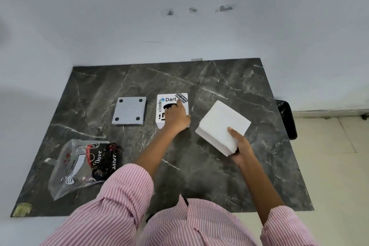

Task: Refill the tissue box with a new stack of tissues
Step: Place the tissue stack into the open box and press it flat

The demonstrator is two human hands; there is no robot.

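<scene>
A white cube tissue box [165, 99] with black stickers and a dark oval opening on top stands near the middle of the dark marble table [209, 166]. My left hand [175, 118] rests on top of the box, fingers reaching into the oval opening and thumb along the right side. To the right, a thick white stack of tissues [220, 124] is held tilted just above the table, and my right hand [240, 147] grips its near corner. The grey square base plate [129, 110] of the box lies flat to the left, with black pads at its corners.
An opened clear plastic wrapper [79, 166] with black and red print lies at the front left of the table. A black bin [286, 118] stands off the right edge. A pale wall runs behind the table, tiled floor to the right.
</scene>
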